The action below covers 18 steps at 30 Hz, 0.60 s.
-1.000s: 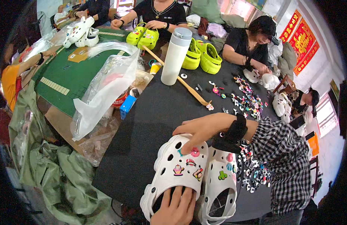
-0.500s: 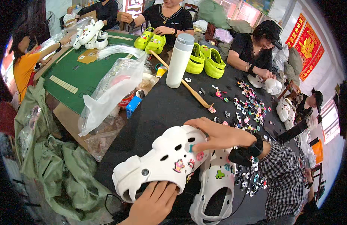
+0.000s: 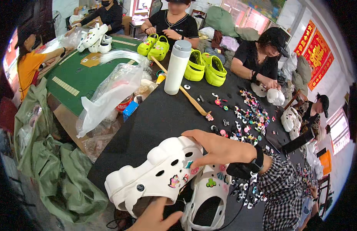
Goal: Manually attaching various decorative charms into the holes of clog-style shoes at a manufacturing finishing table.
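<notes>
A white clog (image 3: 153,165) with oval holes and small charms lies tilted in front of me. My right hand (image 3: 224,150) grips its toe end, fingers over the far side and thumb beside a teal star charm (image 3: 189,164). My left hand (image 3: 154,215) reaches into the foot opening; its fingers are mostly hidden inside and its thumb sticks out to the right. A pink figure charm (image 3: 173,181) sits on the clog's upper. Close on the right, a second white clog (image 3: 206,192) bears a green cactus charm (image 3: 211,183) and several others.
Loose charms (image 3: 251,119) spread over the black table (image 3: 155,119). Beyond stand a white bottle (image 3: 177,69), a wooden stick (image 3: 194,102) and lime clogs (image 3: 214,71). A plastic bag (image 3: 109,94) lies left, near a green mat (image 3: 66,98). Several people work around the tables.
The clog and both hands have shifted slightly left and down in the view, as has the table. My left fingers have gone deeper into the clog, and the left thumb now shows spread out.
</notes>
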### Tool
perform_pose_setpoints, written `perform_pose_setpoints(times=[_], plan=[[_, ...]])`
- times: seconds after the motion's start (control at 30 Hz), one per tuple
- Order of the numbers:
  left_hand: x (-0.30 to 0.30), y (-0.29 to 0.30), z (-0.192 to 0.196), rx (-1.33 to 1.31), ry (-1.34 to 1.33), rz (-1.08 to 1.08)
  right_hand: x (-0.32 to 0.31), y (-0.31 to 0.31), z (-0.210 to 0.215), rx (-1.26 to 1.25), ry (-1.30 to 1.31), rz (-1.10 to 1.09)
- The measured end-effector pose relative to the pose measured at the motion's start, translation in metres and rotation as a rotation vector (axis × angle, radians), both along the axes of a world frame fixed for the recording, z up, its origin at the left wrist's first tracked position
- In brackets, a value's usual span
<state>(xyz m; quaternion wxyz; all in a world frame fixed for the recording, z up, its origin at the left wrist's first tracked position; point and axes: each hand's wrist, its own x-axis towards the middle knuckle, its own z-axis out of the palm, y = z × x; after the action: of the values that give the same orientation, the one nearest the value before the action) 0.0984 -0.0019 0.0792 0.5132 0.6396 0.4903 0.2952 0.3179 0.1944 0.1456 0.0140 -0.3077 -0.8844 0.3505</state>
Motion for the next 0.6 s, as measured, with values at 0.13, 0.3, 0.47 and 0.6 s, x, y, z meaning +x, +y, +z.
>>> perform_pose_setpoints(times=[0.13,0.3,0.47,0.6], plan=[[0.010,0.005,-0.021,-0.348,-0.703,0.267,-0.001,-0.006,0.007,-0.009,0.007,-0.016],[0.034,0.019,-0.027,-0.290,-0.747,0.395,-0.004,-0.015,0.015,-0.102,-0.008,-0.076],[0.050,0.037,-0.034,-0.222,-0.809,0.530,-0.001,-0.019,0.004,0.047,0.150,0.061],[0.042,0.039,-0.034,-0.276,-0.803,0.416,-0.002,-0.025,0.000,0.163,0.156,0.073]])
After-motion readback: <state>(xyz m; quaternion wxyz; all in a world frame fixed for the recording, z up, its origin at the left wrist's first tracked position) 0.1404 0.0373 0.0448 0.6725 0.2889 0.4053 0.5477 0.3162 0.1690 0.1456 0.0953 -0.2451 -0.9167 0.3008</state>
